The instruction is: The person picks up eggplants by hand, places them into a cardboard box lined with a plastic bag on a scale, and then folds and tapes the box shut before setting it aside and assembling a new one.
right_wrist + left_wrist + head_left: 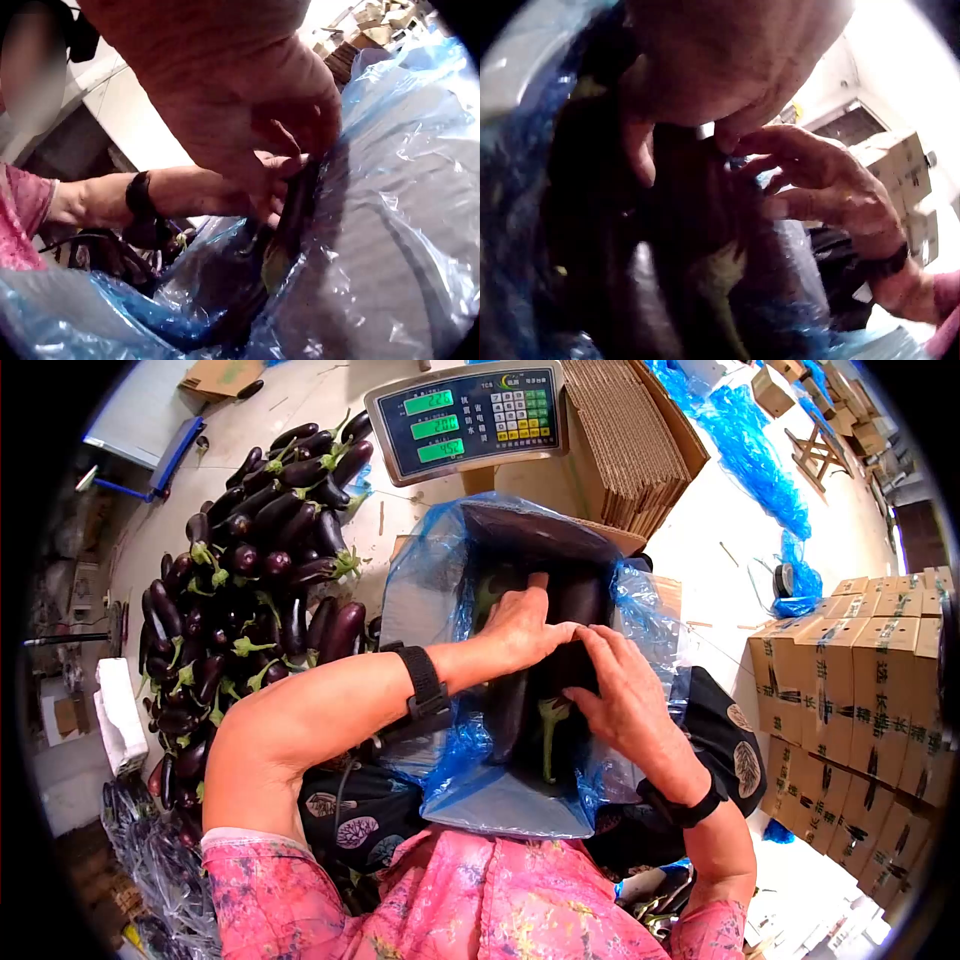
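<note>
A dark purple eggplant point(558, 672) lies in a carton point(515, 815) lined with blue plastic film point(425, 575), its green stem toward the person. My left hand point(515, 628) reaches over it from the left, thumb and fingers on either side of its body. From the right, my right hand point(628, 695) holds the same eggplant, thumb near the stem end and fingers farther up. The fingertips of both hands meet over it. More eggplants point(508, 715) lie beside and beyond it in the carton, partly hidden by the hands. Shadow darkens the inside in the left wrist view.
A large heap of loose eggplants point(270, 550) covers the floor at the left. Beyond the carton stands a scale display point(468, 418) with green readouts. Flattened cardboard point(630, 440) leans behind it. Stacked printed boxes point(850, 670) stand at the right, below blue film point(750, 445).
</note>
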{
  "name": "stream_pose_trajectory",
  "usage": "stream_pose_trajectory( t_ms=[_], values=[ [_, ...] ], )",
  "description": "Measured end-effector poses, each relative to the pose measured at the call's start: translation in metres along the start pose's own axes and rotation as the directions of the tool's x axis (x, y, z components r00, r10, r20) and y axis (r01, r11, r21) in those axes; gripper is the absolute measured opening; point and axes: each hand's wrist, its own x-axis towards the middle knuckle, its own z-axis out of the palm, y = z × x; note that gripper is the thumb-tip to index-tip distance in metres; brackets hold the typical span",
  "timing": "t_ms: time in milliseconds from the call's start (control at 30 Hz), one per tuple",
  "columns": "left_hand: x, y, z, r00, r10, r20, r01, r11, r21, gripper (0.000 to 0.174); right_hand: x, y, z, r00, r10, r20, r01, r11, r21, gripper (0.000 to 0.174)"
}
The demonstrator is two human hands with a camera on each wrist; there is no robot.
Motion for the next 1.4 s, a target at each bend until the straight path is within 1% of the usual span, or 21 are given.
stream_pose_trajectory(
  t_ms=[33,133,233,267,300,367,433,467,500,567,667,767,867,967,1067,1100,1167,1200,1300,1333,1400],
  values=[
    [-0.002,0.001,-0.004,1.000,0.018,0.014,-0.018,0.998,0.062,0.073,0.001,-0.007,-0.001,1.000,-0.003,0.022,0.005,0.997,-0.076,0.068],
    [-0.001,-0.009,-0.002,0.998,0.043,0.034,-0.044,0.998,0.041,0.072,0.005,-0.016,0.004,0.984,0.109,0.144,-0.074,0.970,-0.230,0.066],
    [-0.017,-0.003,-0.021,0.993,0.048,0.108,-0.059,0.993,0.105,0.066,0.003,-0.012,-0.016,0.998,0.059,0.013,-0.058,0.995,-0.087,0.058],
    [-0.025,-0.001,-0.035,0.991,0.116,0.067,-0.120,0.990,0.069,0.050,0.004,-0.009,-0.024,0.991,0.082,-0.104,-0.090,0.993,-0.074,0.051],
    [-0.028,0.000,-0.052,0.986,0.156,0.066,-0.159,0.986,0.049,0.045,0.005,-0.002,-0.033,0.981,0.077,-0.178,-0.097,0.990,-0.102,0.053],
    [-0.033,-0.001,-0.087,0.969,0.237,0.068,-0.238,0.971,0.008,0.036,0.013,0.008,-0.050,0.955,0.120,-0.273,-0.143,0.987,-0.068,0.055],
    [-0.037,0.002,-0.120,0.984,0.180,0.008,-0.179,0.981,-0.071,0.019,0.024,0.015,-0.059,0.934,0.143,-0.328,-0.189,0.976,-0.111,0.054],
    [-0.038,0.001,-0.133,0.988,0.149,-0.040,-0.152,0.985,-0.080,0.018,0.029,0.021,-0.059,0.932,0.161,-0.324,-0.207,0.972,-0.112,0.058],
    [-0.040,-0.001,-0.144,0.989,0.127,-0.080,-0.134,0.988,-0.082,0.019,0.032,0.029,-0.056,0.935,0.131,-0.330,-0.190,0.969,-0.155,0.061],
    [-0.039,-0.010,-0.156,0.987,0.107,-0.121,-0.119,0.989,-0.094,0.026,0.038,0.039,-0.050,0.950,0.117,-0.291,-0.166,0.975,-0.150,0.064],
    [-0.037,-0.019,-0.162,0.987,0.034,-0.156,-0.044,0.997,-0.057,0.041,0.047,0.040,-0.041,0.968,0.098,-0.230,-0.154,0.960,-0.236,0.070],
    [-0.026,-0.032,-0.157,0.953,0.140,-0.270,-0.158,0.986,-0.046,0.060,0.056,0.044,-0.035,0.975,0.123,-0.184,-0.164,0.959,-0.231,0.071],
    [-0.012,-0.033,-0.155,0.919,0.204,-0.338,-0.192,0.979,0.070,0.065,0.061,0.054,-0.027,0.974,0.113,-0.194,-0.162,0.952,-0.261,0.064],
    [0.004,-0.044,-0.144,0.852,0.357,-0.382,-0.325,0.934,0.149,0.070,0.066,0.051,-0.025,0.971,0.077,-0.227,-0.136,0.957,-0.255,0.050],
    [0.013,-0.044,-0.127,0.727,0.543,-0.420,-0.384,0.828,0.408,0.063,0.068,0.059,-0.017,0.967,0.057,-0.247,-0.123,0.957,-0.261,0.030],
    [0.015,-0.042,-0.128,0.773,0.517,-0.367,-0.378,0.841,0.388,0.057,0.070,0.060,-0.015,0.967,0.052,-0.251,-0.121,0.956,-0.267,0.023],
    [0.016,-0.036,-0.128,0.853,0.458,-0.251,-0.362,0.865,0.347,0.047,0.070,0.056,-0.019,0.951,-0.024,-0.310,-0.080,0.945,-0.317,0.014],
    [0.015,-0.032,-0.127,0.844,0.468,-0.262,-0.373,0.863,0.340,0.034,0.071,0.053,-0.023,0.939,-0.065,-0.339,-0.059,0.937,-0.344,0.010],
    [0.008,-0.030,-0.126,0.805,0.488,-0.337,-0.409,0.869,0.279,0.034,0.069,0.045,-0.029,0.922,-0.063,-0.382,-0.046,0.962,-0.269,0.008],
    [0.006,-0.029,-0.127,0.768,0.518,-0.377,-0.424,0.852,0.307,0.034,0.066,0.049,-0.028,0.927,-0.039,-0.372,-0.046,0.975,-0.216,0.013],
    [0.003,-0.029,-0.127,0.686,0.570,-0.452,-0.443,0.820,0.362,0.034,0.064,0.041,-0.031,0.912,0.084,-0.402,-0.106,0.994,-0.034,0.018]
  ],
)
